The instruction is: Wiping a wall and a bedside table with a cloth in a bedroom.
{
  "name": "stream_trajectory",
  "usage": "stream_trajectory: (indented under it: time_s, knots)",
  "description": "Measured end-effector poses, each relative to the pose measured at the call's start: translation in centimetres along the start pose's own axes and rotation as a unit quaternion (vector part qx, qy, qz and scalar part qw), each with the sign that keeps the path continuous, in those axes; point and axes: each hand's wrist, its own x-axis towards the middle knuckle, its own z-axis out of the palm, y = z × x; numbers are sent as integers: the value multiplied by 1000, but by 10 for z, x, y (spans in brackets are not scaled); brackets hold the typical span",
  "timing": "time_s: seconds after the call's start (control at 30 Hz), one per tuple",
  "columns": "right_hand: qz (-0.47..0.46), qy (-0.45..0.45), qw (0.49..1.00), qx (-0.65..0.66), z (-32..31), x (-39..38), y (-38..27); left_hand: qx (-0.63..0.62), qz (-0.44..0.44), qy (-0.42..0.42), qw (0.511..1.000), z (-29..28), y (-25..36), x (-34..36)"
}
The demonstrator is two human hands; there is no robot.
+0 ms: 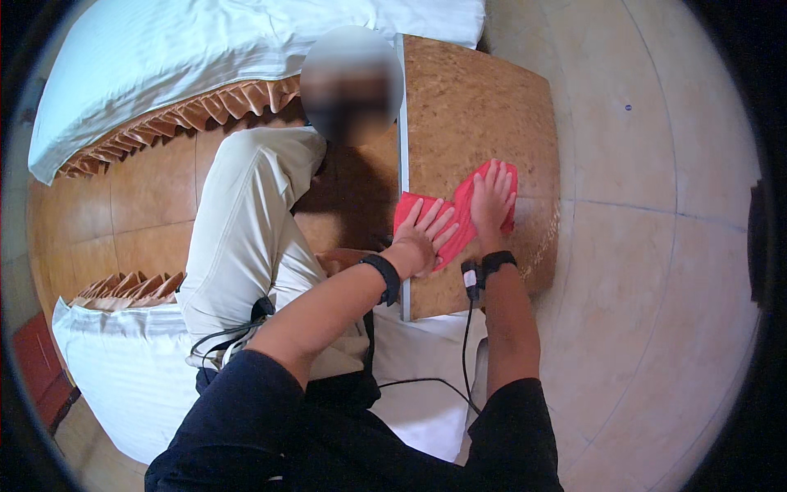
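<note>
A red cloth (466, 233) lies spread on the brown wooden top of a small table (475, 98), reaching across from its left edge toward its right side. My left hand (420, 240) rests flat on the cloth's left part, fingers spread and pointing up and to the right. On the cloth's right part, my right hand (492, 202) lies palm down with its fingers stretched away from me. Neither hand grips the fabric; both press on it from above. Black bands circle both wrists, and a small dark device (470, 279) with a cable hangs by the right one.
White-covered beds with orange ruffled skirts stand beyond the table (246, 41) and at the near left (123, 369). My bent leg in light trousers (238, 221) is left of the table. A black cable (466, 344) runs along my right forearm. Tiled floor (631, 287) stretches to the right.
</note>
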Motion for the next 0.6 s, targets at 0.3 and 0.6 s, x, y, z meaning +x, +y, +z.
stream_trajectory:
  time_s: [0.3,0.6]
  knots:
    - [82,-55,995,24,-8,25,-13,-5,2,32,999,0,1,1]
    - [148,-111,979,85,-18,47,-19,-4,1,54,999,-5,3,11]
